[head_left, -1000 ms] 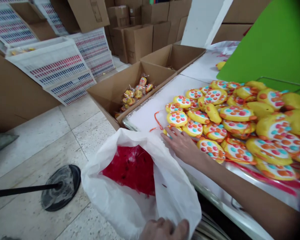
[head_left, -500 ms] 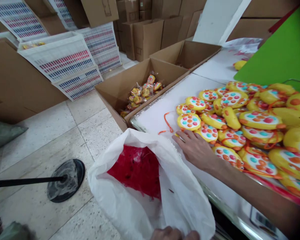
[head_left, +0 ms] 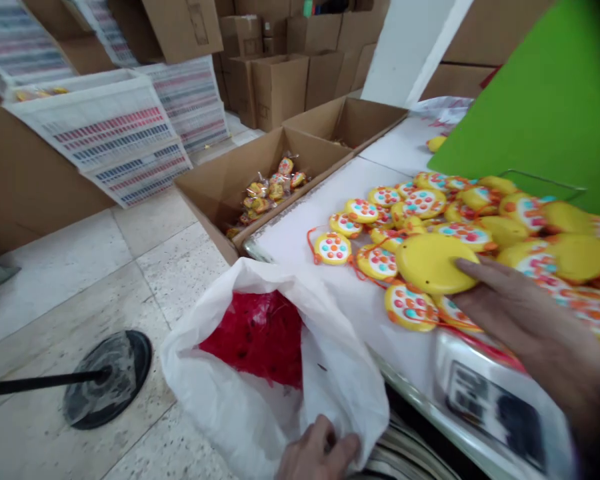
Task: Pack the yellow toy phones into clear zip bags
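My right hand [head_left: 515, 313] grips one yellow toy [head_left: 435, 263] by its near end, raised over the table; its plain yellow back with small holes faces up. Below and around it lies a heap of similar yellow plastic toys [head_left: 420, 203] with white faces, coloured dots and orange cords. At the bottom, my left hand [head_left: 320, 450] is closed on the near edge of a white woven sack [head_left: 260, 427]. The sack gapes open, and red material [head_left: 260, 337] shows inside it.
Cardboard boxes [head_left: 220, 167] stand along the far table edge [head_left: 310, 260], one with bagged toys [head_left: 260, 193]. White crates [head_left: 115, 127] are stacked at the left. A round black base with a pole [head_left: 110, 377] stands on the floor. A green board [head_left: 535, 113] rises behind the heap.
My right hand has moved right and up from the heap's left edge and now holds a yellow toy. My left hand shows more, still at the sack. The view has shifted right.
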Demonstrator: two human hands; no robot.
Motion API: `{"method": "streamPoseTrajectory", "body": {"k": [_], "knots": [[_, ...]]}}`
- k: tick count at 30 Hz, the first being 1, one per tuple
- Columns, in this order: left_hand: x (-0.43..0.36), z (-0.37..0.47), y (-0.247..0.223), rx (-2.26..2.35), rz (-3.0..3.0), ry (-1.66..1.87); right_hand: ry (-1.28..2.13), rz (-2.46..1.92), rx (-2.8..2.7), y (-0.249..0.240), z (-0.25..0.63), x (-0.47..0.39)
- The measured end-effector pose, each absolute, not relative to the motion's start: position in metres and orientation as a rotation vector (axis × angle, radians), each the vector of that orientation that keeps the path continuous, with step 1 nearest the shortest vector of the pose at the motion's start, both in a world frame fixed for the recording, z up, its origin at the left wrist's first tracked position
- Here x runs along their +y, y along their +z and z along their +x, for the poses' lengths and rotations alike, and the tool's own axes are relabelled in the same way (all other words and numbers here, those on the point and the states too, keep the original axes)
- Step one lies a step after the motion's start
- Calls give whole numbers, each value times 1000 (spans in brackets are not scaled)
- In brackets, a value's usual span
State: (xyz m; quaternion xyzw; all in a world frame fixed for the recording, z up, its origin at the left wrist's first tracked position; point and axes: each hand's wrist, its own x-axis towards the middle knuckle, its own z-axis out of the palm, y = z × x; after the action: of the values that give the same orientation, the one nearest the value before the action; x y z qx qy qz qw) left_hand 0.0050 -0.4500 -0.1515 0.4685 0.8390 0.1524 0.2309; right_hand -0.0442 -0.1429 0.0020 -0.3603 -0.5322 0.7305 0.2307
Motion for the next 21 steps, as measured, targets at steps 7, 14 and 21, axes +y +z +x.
{"method": "streamPoseTrajectory", "body": {"k": [7, 14, 21], "knots": [[-436, -22, -123, 2440, 1602, 1085, 1918, -1110, -983, 37, 17, -108], [-340, -5, -60, 1941, 1674, 1362, 1929, -1159, -791, 16, 88, -102], [-235, 39, -87, 2010, 2007, 754, 1953, -1201, -726, -17, 120, -92]]}}
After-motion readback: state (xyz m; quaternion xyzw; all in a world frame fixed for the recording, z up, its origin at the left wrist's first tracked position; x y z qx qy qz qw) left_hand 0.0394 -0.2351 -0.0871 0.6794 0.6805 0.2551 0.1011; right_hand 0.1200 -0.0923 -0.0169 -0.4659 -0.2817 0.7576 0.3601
